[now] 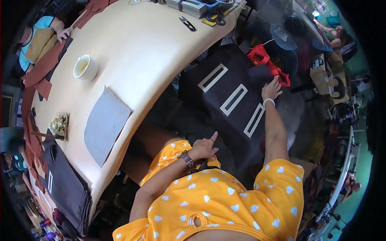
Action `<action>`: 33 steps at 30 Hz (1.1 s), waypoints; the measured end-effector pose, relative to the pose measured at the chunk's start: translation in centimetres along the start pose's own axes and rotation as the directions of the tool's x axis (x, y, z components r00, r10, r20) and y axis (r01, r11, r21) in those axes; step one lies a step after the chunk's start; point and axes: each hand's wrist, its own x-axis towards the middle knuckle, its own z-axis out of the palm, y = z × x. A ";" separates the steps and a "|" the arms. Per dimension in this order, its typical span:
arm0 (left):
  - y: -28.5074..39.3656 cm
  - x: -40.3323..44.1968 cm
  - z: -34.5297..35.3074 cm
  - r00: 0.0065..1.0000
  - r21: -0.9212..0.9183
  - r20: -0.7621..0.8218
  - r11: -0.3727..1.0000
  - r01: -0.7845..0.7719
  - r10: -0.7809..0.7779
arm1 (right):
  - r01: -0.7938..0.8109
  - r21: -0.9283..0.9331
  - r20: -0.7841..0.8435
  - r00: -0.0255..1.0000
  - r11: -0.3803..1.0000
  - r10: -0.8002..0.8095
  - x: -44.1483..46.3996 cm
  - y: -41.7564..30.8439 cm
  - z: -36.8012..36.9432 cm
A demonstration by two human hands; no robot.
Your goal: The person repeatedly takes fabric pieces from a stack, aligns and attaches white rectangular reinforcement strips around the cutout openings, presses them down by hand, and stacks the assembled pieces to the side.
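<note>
A dark fabric piece (225, 80) hangs or lies to the right of the table, with three pale rectangular frames on it; one white frame (233, 99) is in the middle. My right hand (272, 89), a beaded bracelet at its wrist, rests fairly flat on the fabric's right edge, fingers stretched out. Just beyond its fingertips is a red cloth item with straps (259, 55). My left hand (203, 148), wearing a watch, is over my lap below the fabric. Its index finger points out and nothing shows in its grasp.
On the pale table (140, 48) are a cup (86, 68), a grey curved template (105, 124), thread snips (187, 24) and a small container (58, 125). Stacked dark fabric (66, 180) lies at the near left corner. Across the table, a person's hand (63, 35) touches brown strips.
</note>
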 end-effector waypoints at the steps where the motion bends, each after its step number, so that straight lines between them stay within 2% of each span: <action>1: -0.3 -0.3 -0.1 0.999 -0.023 -0.047 1.000 -0.013 0.012 | 0.009 0.041 -0.045 0.999 0.999 -0.007 -0.2 -0.4 0.1; 3: -1.1 -1.3 -0.5 0.989 -0.071 -0.143 0.997 -0.034 0.023 | 0.037 0.126 -0.130 0.991 0.991 -0.021 -0.6 -1.2 0.8; 6: -2.1 -3.7 -1.9 0.933 -0.164 -0.357 0.979 -0.118 0.053 | -0.134 0.411 0.217 0.975 0.902 0.046 -0.1 -2.0 2.1; 7: -2.6 -4.6 -2.0 0.890 -0.162 -0.452 0.976 -0.147 0.059 | -0.128 0.248 0.253 0.965 0.960 0.064 -1.2 -3.8 -0.9; 8: -3.2 -5.6 -2.2 0.832 -0.159 -0.552 0.973 -0.168 0.053 | -0.064 0.312 0.135 0.991 0.948 0.023 -1.5 -4.1 -0.9; 9: -3.8 -6.7 -2.3 0.760 -0.154 -0.649 0.972 -0.179 0.038 | -0.031 0.298 0.056 0.998 0.954 0.015 -0.9 -3.8 0.2; 11: -4.6 -9.3 -2.5 0.667 -0.232 -0.744 0.946 -0.225 -0.024 | 0.012 0.271 0.064 0.997 0.963 -0.031 -0.1 -4.5 -0.2; 12: -4.9 -10.6 -2.4 0.625 -0.292 -0.777 0.921 -0.259 -0.071 | 0.097 0.335 -0.126 0.990 0.937 -0.058 1.7 -3.6 3.9; 13: -5.3 -11.9 -2.2 0.579 -0.342 -0.807 0.891 -0.300 -0.115 | 0.104 0.454 -0.168 0.985 0.885 -0.030 2.4 -4.3 4.5; 14: -5.4 -13.5 -1.9 0.521 -0.375 -0.837 0.869 -0.323 -0.167 | 0.015 0.637 -0.031 1.000 0.771 0.006 3.1 -4.9 3.7; 15: -5.5 -15.1 -1.8 0.468 -0.399 -0.858 0.848 -0.349 -0.211 | 0.119 0.721 -0.158 0.987 0.683 -0.006 3.9 -5.8 4.5; 16: -5.5 -16.7 -1.8 0.414 -0.412 -0.876 0.829 -0.378 -0.247 | 0.177 0.598 -0.283 0.959 0.781 -0.001 4.3 -7.4 4.2; 17: -5.4 -18.2 -2.0 0.359 -0.414 -0.892 0.813 -0.410 -0.274 | 0.395 0.419 -0.545 0.830 0.818 -0.121 6.2 -8.1 6.1; 18: -5.2 -19.8 -2.2 0.293 -0.450 -0.890 0.781 -0.433 -0.350 | 0.194 0.802 -0.208 0.977 0.565 -0.040 3.6 -11.9 0.8; 19: -5.5 -21.3 -2.5 0.160 -0.431 -0.901 0.791 -0.434 -0.403 | 0.307 0.814 -0.299 0.949 0.493 -0.098 2.0 -15.0 -1.6; 21: -7.1 -24.5 -2.8 -0.103 -0.414 -0.893 0.889 -0.197 -0.439 | 0.545 0.729 -0.408 0.831 0.414 -0.377 -1.2 -20.0 -6.7; 22: -8.3 -26.1 -3.2 -0.254 -0.421 -0.866 0.902 -0.094 -0.430 | 0.627 0.676 -0.454 0.769 0.387 -0.451 -2.9 -22.4 -8.8; 23: -9.7 -27.7 -3.7 -0.394 -0.436 -0.829 0.900 0.008 -0.398 | 0.595 0.754 -0.423 0.764 0.278 -0.487 -5.3 -24.7 -10.3; 25: -12.9 -31.0 -4.2 -0.543 -0.453 -0.797 0.856 0.250 -0.263 | 0.471 0.880 -0.359 0.749 0.066 -0.557 -10.0 -29.4 -13.1; 26: -14.7 -32.5 -4.5 -0.577 -0.464 -0.785 0.832 0.306 -0.225 | 0.455 0.890 -0.339 0.694 0.021 -0.636 -12.0 -31.4 -13.7; 28: -17.7 -34.7 -5.0 -0.600 -0.508 -0.775 0.759 0.408 -0.196 | 0.456 0.872 -0.454 0.615 -0.179 -0.645 -17.9 -35.2 -15.0; 29: -19.0 -35.5 -5.2 -0.592 -0.536 -0.779 0.709 0.458 -0.206 | 0.190 0.954 -0.301 0.613 -0.234 -0.730 -20.8 -36.2 -16.4; 30: -20.1 -36.1 -5.3 -0.582 -0.559 -0.783 0.656 0.507 -0.218 | 0.155 0.958 -0.286 0.578 -0.241 -0.764 -23.0 -37.1 -16.9; 32: -21.9 -36.5 -5.9 -0.557 -0.596 -0.784 0.588 0.547 -0.276 | 0.170 0.950 -0.312 0.508 -0.261 -0.803 -26.7 -38.0 -17.8; 33: -22.5 -36.6 -6.2 -0.544 -0.609 -0.783 0.554 0.568 -0.302 | 0.271 0.924 -0.372 0.470 -0.270 -0.801 -28.0 -38.1 -18.4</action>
